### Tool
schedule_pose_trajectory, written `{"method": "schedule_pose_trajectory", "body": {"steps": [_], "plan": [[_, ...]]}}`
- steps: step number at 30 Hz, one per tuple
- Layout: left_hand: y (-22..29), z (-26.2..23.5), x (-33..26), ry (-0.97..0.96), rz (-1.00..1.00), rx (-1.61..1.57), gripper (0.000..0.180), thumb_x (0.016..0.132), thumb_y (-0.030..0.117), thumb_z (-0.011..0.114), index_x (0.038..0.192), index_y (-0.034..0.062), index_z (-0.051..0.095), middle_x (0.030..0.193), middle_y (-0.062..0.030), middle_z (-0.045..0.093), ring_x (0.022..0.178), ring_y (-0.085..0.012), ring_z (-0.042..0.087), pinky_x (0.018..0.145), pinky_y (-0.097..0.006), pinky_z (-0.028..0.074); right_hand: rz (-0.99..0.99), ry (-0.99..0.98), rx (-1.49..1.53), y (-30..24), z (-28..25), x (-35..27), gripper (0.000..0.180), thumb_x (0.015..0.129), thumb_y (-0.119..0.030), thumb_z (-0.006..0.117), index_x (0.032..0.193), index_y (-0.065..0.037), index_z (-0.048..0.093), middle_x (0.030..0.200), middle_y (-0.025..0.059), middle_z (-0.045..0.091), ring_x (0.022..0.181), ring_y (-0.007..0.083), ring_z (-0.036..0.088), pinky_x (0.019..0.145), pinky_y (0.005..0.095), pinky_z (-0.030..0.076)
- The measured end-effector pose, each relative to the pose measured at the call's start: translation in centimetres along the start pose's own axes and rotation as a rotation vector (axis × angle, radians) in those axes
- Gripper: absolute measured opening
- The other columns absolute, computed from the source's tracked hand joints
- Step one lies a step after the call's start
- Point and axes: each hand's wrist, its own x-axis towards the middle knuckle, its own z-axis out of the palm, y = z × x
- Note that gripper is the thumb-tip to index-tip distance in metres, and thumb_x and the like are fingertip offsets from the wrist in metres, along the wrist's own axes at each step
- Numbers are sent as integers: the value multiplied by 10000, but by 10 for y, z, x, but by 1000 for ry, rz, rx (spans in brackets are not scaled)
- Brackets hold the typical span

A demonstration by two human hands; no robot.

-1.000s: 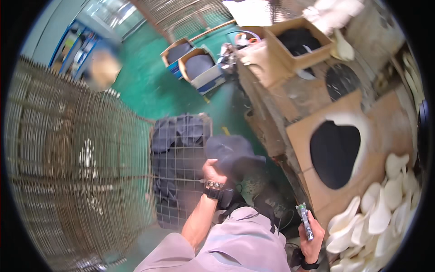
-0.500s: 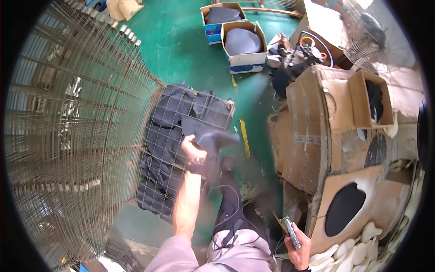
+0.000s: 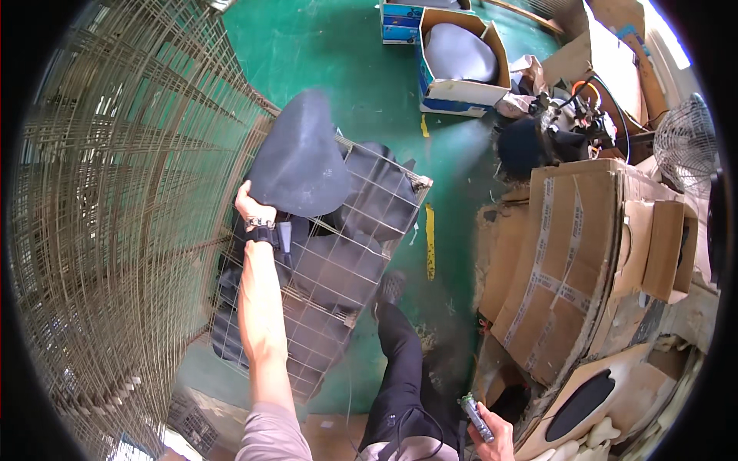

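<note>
My left hand (image 3: 254, 206) is closed on the near edge of a dark grey saddle-shaped cover (image 3: 300, 157), its broad smooth side facing up. The cover is over the far left part of a wire mesh rack (image 3: 423, 183); whether it touches the wires I cannot tell. Several similar dark grey pieces (image 3: 338, 269) lie on the rack. At the lower right, my right hand (image 3: 496, 440) is wrapped round a silver cylindrical tool (image 3: 478, 419) with a green end, held low beside my leg and away from the rack.
A tall stack of wire mesh racks (image 3: 138, 192) fills the left side. On the green floor ahead stands an open carton (image 3: 461, 101) with a grey saddle-shaped piece in it. Big cardboard boxes (image 3: 561, 261), a fan (image 3: 686, 142) and white foam pieces (image 3: 600, 432) are on the right.
My left hand has moved left and farther away with the dark grey cover, which now shows its broad side. The right hand still holds the tool low. The view has shifted.
</note>
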Motion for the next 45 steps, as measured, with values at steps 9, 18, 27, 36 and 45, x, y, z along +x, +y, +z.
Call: {"method": "schedule_pose_trajectory", "body": {"steps": [9,18,27,36,45], "plan": [[-141,-135,-119,-147,-288,608,340,944,317,592,694,101,514,608,-20,508,513,-163,477,474,-295,365,8,148,123,4,-2,-42,453,883,-45,647,1330,-8,588,1205,215,677,1109,331,664,945,355,497],[-281,-109,-433,-915,-549,1521,564,908,337,696,1338,-6,571,1247,-147,657,1103,-260,643,968,-374,509,-47,653,85,155,-66,-215,549,805,-90,733,1330,-36,578,912,187,646,800,381,649,722,419,534],[-321,-51,-515,-774,-721,1776,200,968,234,560,1133,126,593,779,-36,639,596,-189,622,480,-373,493,191,1327,465,312,-43,-413,563,788,13,723,1330,13,572,1034,203,684,879,365,676,782,371,540],[-336,-28,-608,-896,-686,1751,171,914,191,629,1025,62,649,780,-65,637,619,-185,629,501,-336,509,228,1611,542,383,-25,-488,583,771,66,720,1333,7,577,956,192,676,787,341,672,714,363,538],[-375,-20,-626,-1535,-295,1840,412,943,253,616,1245,-26,601,904,-118,680,744,-195,661,645,-300,554,-22,1498,560,414,-77,-486,553,768,61,738,1301,14,597,920,160,678,735,288,642,680,333,509]]}}
